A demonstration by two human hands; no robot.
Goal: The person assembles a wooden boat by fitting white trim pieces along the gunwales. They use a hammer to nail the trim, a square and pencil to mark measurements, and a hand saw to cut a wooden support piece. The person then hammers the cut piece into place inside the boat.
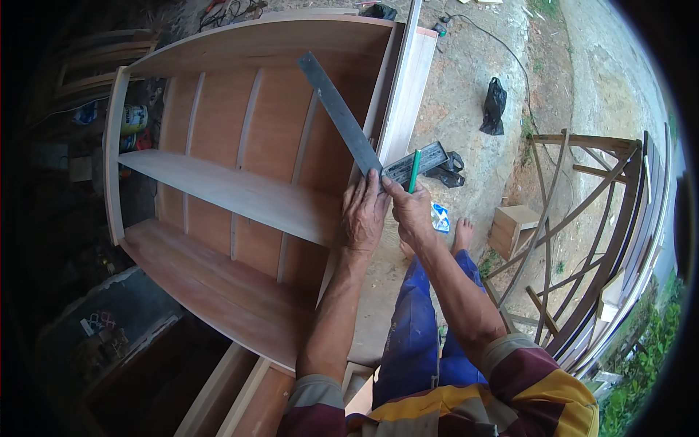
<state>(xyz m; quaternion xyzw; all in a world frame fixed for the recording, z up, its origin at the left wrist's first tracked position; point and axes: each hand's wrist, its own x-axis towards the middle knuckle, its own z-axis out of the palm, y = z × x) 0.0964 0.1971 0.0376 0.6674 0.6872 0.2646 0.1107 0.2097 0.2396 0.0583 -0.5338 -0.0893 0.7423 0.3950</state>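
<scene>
Cabinet (240,182) fills frame centre-left w/ shelf (226,191) across its middle, square (364,138) on cabinet's right edge, both hands just below it, bag (494,105) upper right on ground, small box (513,229) right of centre, curved frames (590,240) far right

Open wooden cabinet (240,146) lies on its back, one shelf (226,191) across it. Steel framing square (364,142) rests on the cabinet's side edge (397,109); long arm runs toward 11 o'clock, short arm toward 2 o'clock. Left hand (364,215) presses flat on the square's corner. Right hand (411,211), just beside it at 3 o'clock, holds a green pencil (413,172) in its fingers against the short arm. Black bag (494,106) on the ground at 1 o'clock.
</scene>
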